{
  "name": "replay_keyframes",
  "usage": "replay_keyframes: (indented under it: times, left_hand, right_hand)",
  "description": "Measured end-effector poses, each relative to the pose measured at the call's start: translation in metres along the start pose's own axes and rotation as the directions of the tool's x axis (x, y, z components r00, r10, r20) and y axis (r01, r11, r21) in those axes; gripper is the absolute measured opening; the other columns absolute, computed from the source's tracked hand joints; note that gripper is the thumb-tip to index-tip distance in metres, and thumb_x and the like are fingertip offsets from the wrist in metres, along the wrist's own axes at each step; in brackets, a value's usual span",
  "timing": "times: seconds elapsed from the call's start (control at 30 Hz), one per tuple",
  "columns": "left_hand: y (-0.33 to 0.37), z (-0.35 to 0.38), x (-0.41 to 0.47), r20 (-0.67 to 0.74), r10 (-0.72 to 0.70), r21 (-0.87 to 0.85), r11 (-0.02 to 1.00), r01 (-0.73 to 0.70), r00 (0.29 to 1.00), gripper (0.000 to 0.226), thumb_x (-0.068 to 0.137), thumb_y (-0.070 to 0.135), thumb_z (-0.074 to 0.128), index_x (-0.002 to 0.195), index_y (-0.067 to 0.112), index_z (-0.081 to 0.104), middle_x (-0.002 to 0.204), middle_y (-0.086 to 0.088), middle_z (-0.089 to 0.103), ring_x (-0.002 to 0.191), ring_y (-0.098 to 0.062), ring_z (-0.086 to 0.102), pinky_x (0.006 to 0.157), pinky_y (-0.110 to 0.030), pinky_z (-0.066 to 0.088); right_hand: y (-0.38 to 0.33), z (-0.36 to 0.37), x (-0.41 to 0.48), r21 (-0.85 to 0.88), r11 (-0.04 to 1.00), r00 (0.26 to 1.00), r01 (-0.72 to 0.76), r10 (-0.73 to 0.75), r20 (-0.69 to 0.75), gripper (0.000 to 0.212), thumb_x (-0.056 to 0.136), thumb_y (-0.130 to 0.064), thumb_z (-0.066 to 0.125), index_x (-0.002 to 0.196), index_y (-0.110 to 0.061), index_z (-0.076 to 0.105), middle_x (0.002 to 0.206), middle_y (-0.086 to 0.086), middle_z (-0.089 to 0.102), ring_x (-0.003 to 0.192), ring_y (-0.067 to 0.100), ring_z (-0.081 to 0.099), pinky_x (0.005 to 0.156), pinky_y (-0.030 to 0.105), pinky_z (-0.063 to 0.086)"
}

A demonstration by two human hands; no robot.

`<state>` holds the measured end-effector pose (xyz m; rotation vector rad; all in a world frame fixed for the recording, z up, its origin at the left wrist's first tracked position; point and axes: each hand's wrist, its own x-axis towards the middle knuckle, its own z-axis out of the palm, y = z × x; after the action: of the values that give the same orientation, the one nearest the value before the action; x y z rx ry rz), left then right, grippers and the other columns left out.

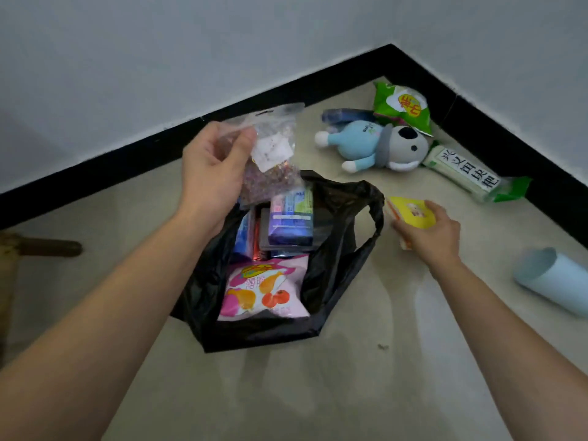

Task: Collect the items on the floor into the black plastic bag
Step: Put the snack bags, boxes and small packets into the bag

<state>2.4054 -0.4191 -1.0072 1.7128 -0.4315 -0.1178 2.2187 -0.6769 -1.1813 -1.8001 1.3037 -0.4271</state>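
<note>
From the head view, the left hand (211, 173) is pinching a clear packet (270, 154) above the open black bag (337, 249) on the floor (318, 393). The right hand (429, 237) is gripping a yellow card (412, 212) beside the bag.

Pretty dim and flat in here, kinda bluish-grey, no hard shadows and I can't tell where the light's coming from, just pale smeary reflections on the glossy floor (318, 393) around the black plastic bag (337, 237). Wide-angle lens bends the skirting board (95, 171) and stretches the bottom corners. Whole frame's soft too, worst on the clear packet (273, 154) in the left hand (210, 176).
</note>
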Motion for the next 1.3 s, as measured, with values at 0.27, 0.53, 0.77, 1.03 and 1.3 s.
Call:
replay_keyframes:
  times: [0.27,0.53,0.77,1.03,1.3]
  left_hand:
    - [-0.052,-0.024,-0.040,0.162,-0.459,0.136,0.887,0.441,0.874,0.037,0.095,0.042,0.061,0.088,0.008,0.072,0.081,-0.010,0.074,0.073,-0.022,0.070,0.073,-0.039,0.059]
    - [-0.079,-0.055,-0.035,0.256,-0.051,0.874,0.440,-0.209,0.965,0.067,0.086,0.048,0.065,0.143,0.021,0.043,0.136,-0.007,0.053,0.123,-0.030,0.046,0.097,-0.045,0.043]
    - [-0.102,-0.089,-0.055,0.038,0.041,0.874,0.483,-0.052,0.998,0.029,0.088,0.031,0.051,0.094,0.006,0.065,0.079,-0.018,0.066,0.075,-0.038,0.061,0.064,-0.041,0.048]
    - [-0.072,-0.111,-0.044,-0.478,-0.054,0.192,0.968,0.164,0.877,0.024,0.081,0.023,0.045,0.060,0.027,0.054,0.056,0.004,0.051,0.055,-0.011,0.049,0.058,-0.034,0.041]
    - [-0.056,-0.102,-0.035,-0.481,-0.040,0.003,0.999,0.047,0.876,0.033,0.078,0.013,0.045,0.049,0.027,0.049,0.047,0.012,0.045,0.053,-0.008,0.041,0.052,-0.027,0.030]
  right_hand:
    - [-0.110,-0.016,-0.039,0.521,0.850,0.994,0.079,-0.110,0.029,0.095,0.061,-0.055,0.079,0.146,-0.034,0.040,0.140,0.000,0.049,0.119,0.016,0.058,0.075,0.028,0.053]
    - [-0.136,0.034,-0.107,0.390,0.887,0.914,0.248,-0.347,0.208,0.072,0.074,-0.040,0.085,0.133,-0.030,0.046,0.127,-0.006,0.052,0.118,0.013,0.056,0.102,0.033,0.049]
    - [-0.132,0.069,-0.149,0.055,0.804,0.767,0.592,-0.582,0.269,0.066,0.069,-0.051,0.080,0.124,-0.032,0.049,0.122,-0.010,0.044,0.117,0.010,0.047,0.094,0.026,0.040]
    - [-0.116,0.125,-0.173,-0.081,0.336,0.324,0.938,-0.772,0.548,0.058,0.081,-0.062,0.062,0.124,-0.024,0.060,0.147,0.013,0.044,0.134,0.034,0.041,0.110,0.050,0.033]
    - [-0.121,0.125,-0.166,0.106,0.456,0.194,0.884,-0.564,0.803,0.050,0.103,-0.025,0.045,0.152,-0.023,0.038,0.163,0.002,0.028,0.150,0.022,0.026,0.122,0.042,0.024]
